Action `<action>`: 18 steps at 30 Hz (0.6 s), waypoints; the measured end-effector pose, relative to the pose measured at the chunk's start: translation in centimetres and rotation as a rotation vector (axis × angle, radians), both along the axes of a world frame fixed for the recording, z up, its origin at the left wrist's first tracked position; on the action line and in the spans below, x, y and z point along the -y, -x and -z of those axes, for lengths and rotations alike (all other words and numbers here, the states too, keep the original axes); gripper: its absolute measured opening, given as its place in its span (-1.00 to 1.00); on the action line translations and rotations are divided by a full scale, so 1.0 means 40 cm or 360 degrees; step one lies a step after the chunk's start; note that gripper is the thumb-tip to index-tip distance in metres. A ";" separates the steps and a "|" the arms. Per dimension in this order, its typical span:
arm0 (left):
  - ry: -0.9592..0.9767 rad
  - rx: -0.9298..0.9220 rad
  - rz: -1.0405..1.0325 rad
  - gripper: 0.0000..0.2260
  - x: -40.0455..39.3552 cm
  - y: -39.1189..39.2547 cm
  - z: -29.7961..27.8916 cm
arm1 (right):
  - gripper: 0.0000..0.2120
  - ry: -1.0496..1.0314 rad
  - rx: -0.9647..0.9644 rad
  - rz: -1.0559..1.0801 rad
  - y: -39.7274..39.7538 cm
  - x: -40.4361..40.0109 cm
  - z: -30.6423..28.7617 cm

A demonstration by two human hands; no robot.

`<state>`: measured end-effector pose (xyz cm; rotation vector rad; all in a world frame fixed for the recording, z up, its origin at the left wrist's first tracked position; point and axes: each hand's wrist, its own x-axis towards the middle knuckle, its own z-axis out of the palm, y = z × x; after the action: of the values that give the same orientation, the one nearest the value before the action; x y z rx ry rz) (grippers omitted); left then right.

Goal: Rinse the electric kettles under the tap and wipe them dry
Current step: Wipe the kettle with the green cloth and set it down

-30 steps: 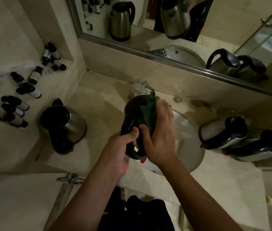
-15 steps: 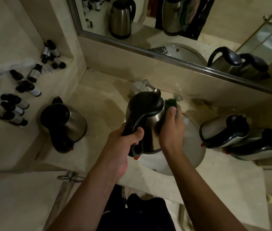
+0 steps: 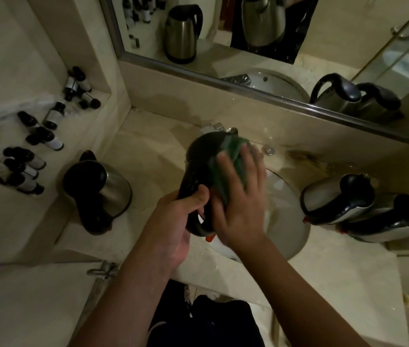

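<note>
Over the round sink [image 3: 296,236] I hold a steel kettle with a black lid [image 3: 202,156]. My left hand [image 3: 178,219] grips its black handle. My right hand [image 3: 238,196] presses a green cloth [image 3: 233,156] flat against the lid and the kettle's right side, fingers spread. The tap [image 3: 219,126] peeks out just behind the kettle. Another steel kettle [image 3: 98,191] stands on the counter at the left. Two more kettles [image 3: 336,196] [image 3: 394,221] lie on their sides at the right of the sink.
Several small dark bottles [image 3: 35,156] lie on a ledge at the far left. A mirror [image 3: 273,46] runs along the back wall and reflects the kettles. A metal rail fitting [image 3: 103,270] sits below the counter's front edge [image 3: 248,274].
My right hand with the green cloth slid from the kettle's right side back up over the lid. The kettle tilted a little, and my left hand kept its grip on the handle.
</note>
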<state>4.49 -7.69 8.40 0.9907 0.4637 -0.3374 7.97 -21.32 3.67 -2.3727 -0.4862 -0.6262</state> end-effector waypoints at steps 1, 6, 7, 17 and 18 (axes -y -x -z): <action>0.0007 0.0014 -0.0003 -0.84 -0.005 -0.002 0.001 | -0.40 0.0131 0.0062 -0.0107 0.015 0.019 0.031; -0.0165 0.0063 0.0013 -0.79 -0.012 0.002 -0.027 | -0.48 -0.1105 -0.0674 0.0438 -0.024 0.017 0.018; -0.0176 0.0062 0.0019 -0.79 -0.009 0.001 -0.030 | -0.48 -0.1073 -0.0704 0.0484 -0.044 0.000 -0.008; 0.0158 0.0114 -0.0042 -0.88 -0.035 -0.006 -0.028 | -0.52 -0.0269 -0.0026 -0.0085 0.041 0.062 0.115; 0.0172 0.0115 -0.0040 -0.90 -0.041 -0.005 -0.025 | -0.51 -0.0544 -0.0209 -0.0034 0.026 0.066 0.090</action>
<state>4.70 -6.05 9.38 0.8879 0.3883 -0.3000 6.93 -23.97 0.07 -2.0652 -0.3175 -0.4954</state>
